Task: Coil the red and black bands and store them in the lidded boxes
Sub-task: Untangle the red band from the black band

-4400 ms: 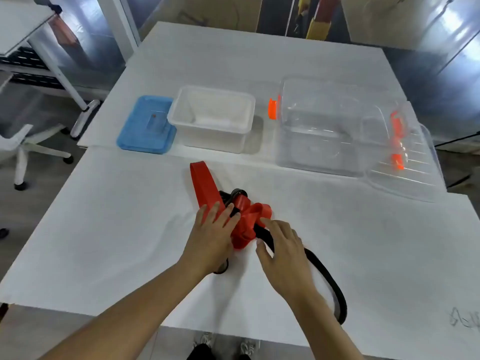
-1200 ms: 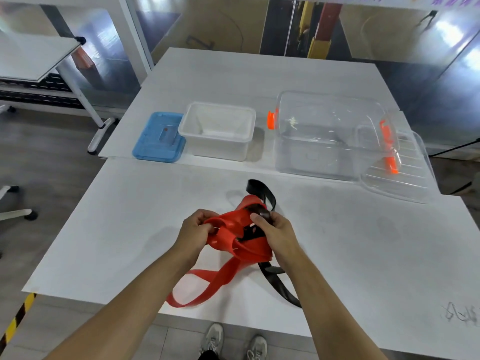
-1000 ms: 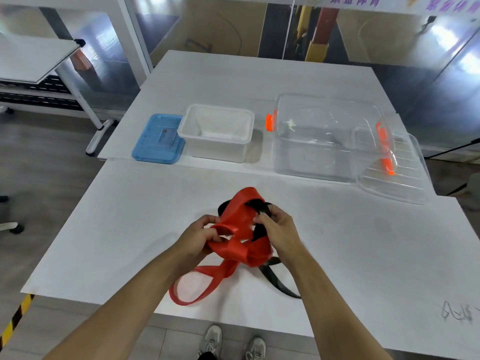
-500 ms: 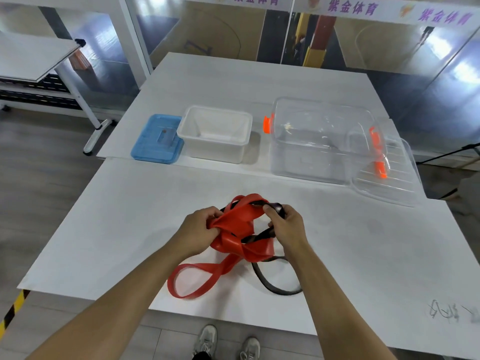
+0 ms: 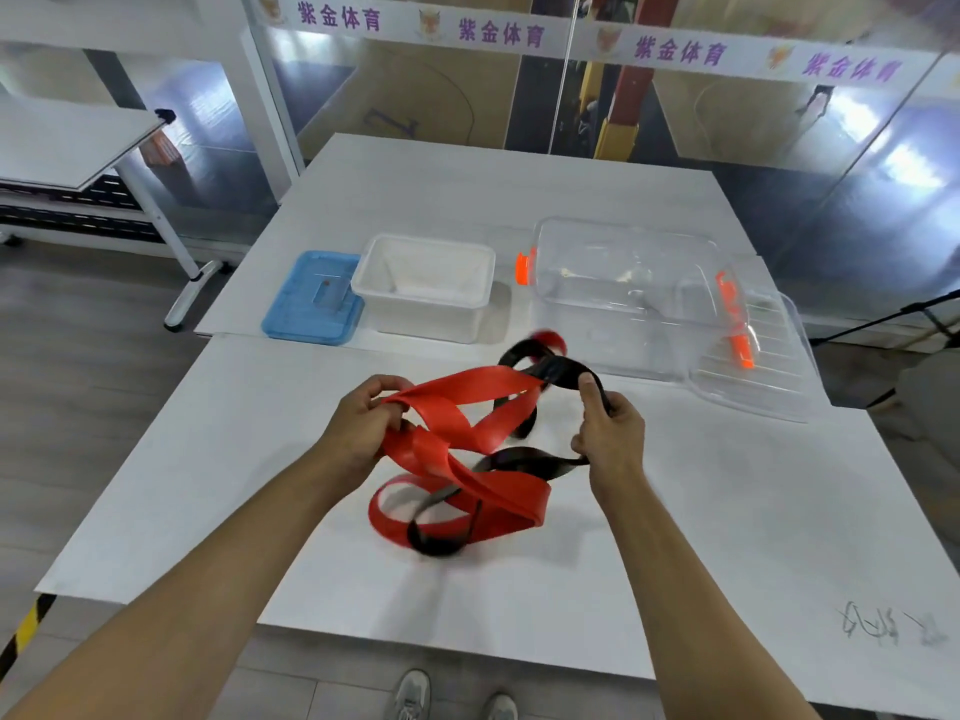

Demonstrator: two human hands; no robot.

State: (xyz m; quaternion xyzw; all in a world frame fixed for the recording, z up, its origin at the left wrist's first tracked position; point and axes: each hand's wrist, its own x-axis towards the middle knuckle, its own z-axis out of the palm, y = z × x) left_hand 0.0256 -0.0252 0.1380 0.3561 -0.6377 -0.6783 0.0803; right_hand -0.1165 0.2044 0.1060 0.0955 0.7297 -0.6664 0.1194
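Note:
A wide red band (image 5: 467, 402) and a narrower black band (image 5: 540, 459) are tangled together and held up above the white table (image 5: 208, 485). My left hand (image 5: 363, 428) grips the red band at its left end. My right hand (image 5: 608, 433) grips the black band, thumb on top. Loops of both bands hang down and touch the table. An open white box (image 5: 426, 288) stands at the back with its blue lid (image 5: 311, 298) beside it. To the right stands a clear box (image 5: 623, 293) with orange clips, its clear lid (image 5: 753, 366) leaning against it.
A second white table (image 5: 493, 189) adjoins at the back, carrying the boxes. A glass wall with a printed banner (image 5: 498, 33) runs behind. Another desk (image 5: 67, 142) stands at the left. Pencil scribbles (image 5: 883, 623) mark the table's near right. My shoes (image 5: 452, 698) show below the near edge.
My hands have moved apart and risen, stretching the tangle out. The red and black bands now spread wider between them, and the hanging loops have swung under my hands.

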